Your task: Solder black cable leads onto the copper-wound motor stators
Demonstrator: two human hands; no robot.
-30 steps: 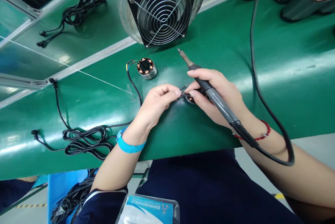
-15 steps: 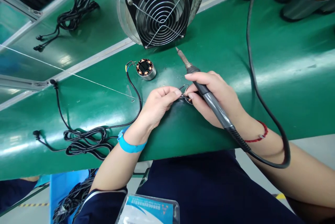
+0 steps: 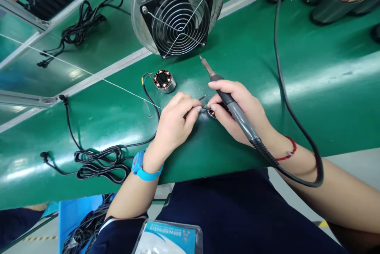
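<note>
My right hand [image 3: 249, 107] is wrapped round a soldering iron [image 3: 242, 117], its bare tip pointing up and away towards the fan. The same hand's thumb and forefinger are also at a small wound stator [image 3: 211, 113], mostly hidden under the fingers. My left hand [image 3: 176, 119] pinches a thin dark wire [image 3: 204, 107] at the stator's left side. Behind the left hand stands a second stator [image 3: 165, 81] with copper windings, coloured leads and a black cable [image 3: 152, 96]. A thin pale strand [image 3: 127, 90] runs from the upper left to behind my left hand.
A fan with a wire guard [image 3: 180, 28] stands at the back. Coiled black cable [image 3: 101, 161] lies on the green bench [image 3: 311, 127] at left, with another bundle [image 3: 75, 28] beyond the rail. Dark cylinders with copper windings [image 3: 329, 10] stand back right. The iron's cord [image 3: 280, 64] loops at right.
My left hand has turned slightly, back of the hand more upward, and its fingertips sit a little further left along the wire. My right hand keeps its hold; the whole view has shifted slightly.
</note>
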